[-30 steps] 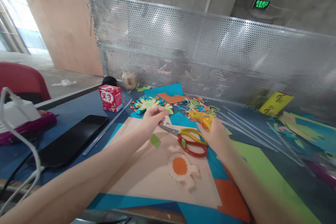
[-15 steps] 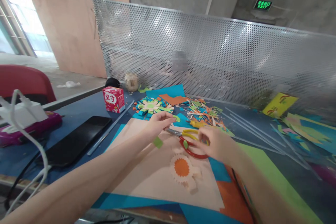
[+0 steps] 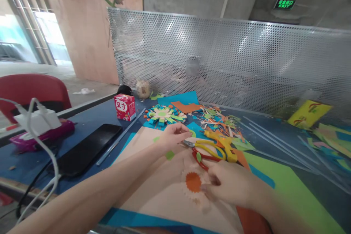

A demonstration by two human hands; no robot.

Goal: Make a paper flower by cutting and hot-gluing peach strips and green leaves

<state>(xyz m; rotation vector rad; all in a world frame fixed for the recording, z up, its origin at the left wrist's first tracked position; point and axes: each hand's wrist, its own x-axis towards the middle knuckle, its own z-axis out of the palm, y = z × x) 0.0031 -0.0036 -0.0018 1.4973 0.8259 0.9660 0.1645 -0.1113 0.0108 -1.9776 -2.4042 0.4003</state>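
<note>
My left hand (image 3: 176, 136) is pinched above the cream paper sheet, a small green paper piece (image 3: 192, 134) at its fingertips. My right hand (image 3: 229, 180), fingers bent, has its thumb and fingertips at the edge of a cream paper flower (image 3: 189, 192) with a toothed orange centre (image 3: 193, 182). Between the hands lie scissors (image 3: 210, 149) with yellow and red handles, and a small green leaf shape (image 3: 199, 157) rests on them. A yellow glue gun (image 3: 226, 145) is just beyond. Near my left wrist is a green paper square (image 3: 169, 155).
A layered paper flower (image 3: 161, 114) and a heap of paper shreds (image 3: 219, 119) are at the back. To the left are a black phone (image 3: 86, 150), a red box (image 3: 125, 107) and a power strip (image 3: 41, 131). Clear glue sticks (image 3: 276, 142) lie right. A perforated metal screen (image 3: 219, 55) stands behind.
My right hand has left the scissors' handles and come down and nearer to the cream flower. The glue gun now shows more fully. My left hand still pinches the green piece; the view has shifted slightly.
</note>
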